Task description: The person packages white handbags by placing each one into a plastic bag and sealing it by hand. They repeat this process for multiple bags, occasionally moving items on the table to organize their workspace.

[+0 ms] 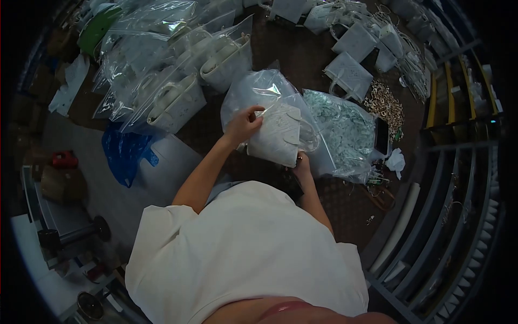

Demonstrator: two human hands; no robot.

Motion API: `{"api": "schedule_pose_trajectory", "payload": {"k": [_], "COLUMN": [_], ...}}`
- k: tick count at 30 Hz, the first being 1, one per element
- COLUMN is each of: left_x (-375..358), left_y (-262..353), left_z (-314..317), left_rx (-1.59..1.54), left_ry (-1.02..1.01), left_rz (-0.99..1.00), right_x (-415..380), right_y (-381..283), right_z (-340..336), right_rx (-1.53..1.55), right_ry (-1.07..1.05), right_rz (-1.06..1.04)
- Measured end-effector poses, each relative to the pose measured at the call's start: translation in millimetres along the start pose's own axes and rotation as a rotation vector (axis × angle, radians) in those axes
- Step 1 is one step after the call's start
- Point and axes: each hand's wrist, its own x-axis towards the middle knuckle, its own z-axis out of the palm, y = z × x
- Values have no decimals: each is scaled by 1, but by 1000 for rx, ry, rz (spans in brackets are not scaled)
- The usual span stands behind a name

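Note:
A white handbag (274,135) with an embossed-looking surface lies tilted in front of me, its looped handle (308,136) pointing right. My left hand (245,125) is closed at the bag's upper left edge, with thumb and forefinger pinched together there. At the lower right corner, my right hand (302,165) grips the bag; its fingers are partly hidden beneath it. Behind and under the handbag is a large clear plastic bag (243,89). To the right sits another clear bag (345,127), filled with pale green-white pieces.
Several white handbags in clear plastic (175,105) stand at the left of the brown table. More unwrapped white handbags (350,75) lie at the back right. Small gold-coloured metal parts (384,105), a dark phone (382,135) and crumpled white paper (396,162) lie on the right. A blue plastic bag (125,154) hangs at the left edge.

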Motion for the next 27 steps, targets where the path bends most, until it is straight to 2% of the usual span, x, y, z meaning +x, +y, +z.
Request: {"api": "schedule_pose_trajectory", "payload": {"k": [1, 3, 5, 8, 9, 10, 11, 12, 13, 14, 15, 16, 17, 18, 20, 21, 23, 24, 25, 26, 27], "left_x": [-6, -18, -33, -53, -58, -62, -65, -67, -66, -64, -61, -57, -52, -45, -30, -24, -15, -15, -18, -22, -28], "left_y": [-3, -15, -41, -59, -61, -63, -56, -51, -45, -37, -37, -37, -36, -36, -34, -30, -19, -8, 3, 10, 13], "left_z": [-8, -21, -23, -11, -4, 7, 11, 7, 0, -5, -5, -5, -4, -5, -3, 0, 8, 12, 16, 18, 18], "left_rx": [73, 155, 376, 356, 362, 181, -1, 2, -104, -211, -210, -20, 173, 178, 557, 558, 430, 432, 579, 722, 693], "left_ry": [16, 31, 184, 221, 218, 225, 233, 234, 270, 303, 305, 311, 314, 317, 302, 301, 218, 222, 94, -38, -10], "left_rz": [66, 132, 204, 173, 167, 138, 108, 103, -61, -225, -230, -72, 86, 84, 219, 220, 468, 467, 547, 623, 698], "right_x": [1, 1, 4, 14, 18, 20, 20, 20, 22, 22, 19, 14, 10, 6, 2, 2, -4, -8, -11, -7, -3], "right_y": [9, 6, 7, 14, 15, 17, 21, 26, 31, 31, 26, 17, 11, 6, 2, 0, -6, -15, -19, -14, -7], "right_z": [8, 17, 20, 11, 11, 11, 15, 20, 25, 37, 54, 65, 69, 74, 78, 78, 80, 83, 84, 81, 77], "right_rx": [538, 552, 577, 550, 617, 679, 684, 267, -152, -150, 68, 284, 283, 174, 67, 61, 53, 235, 416, 413, 525], "right_ry": [100, 123, 154, 24, -169, -364, -365, -134, 95, 93, 180, 264, 258, 201, 145, 114, 82, 109, 135, 132, 87], "right_rz": [23, 23, 22, -35, -91, -148, -142, -216, -283, -279, -259, -236, -232, -201, -169, -101, -31, 72, 177, 179, 104]}}
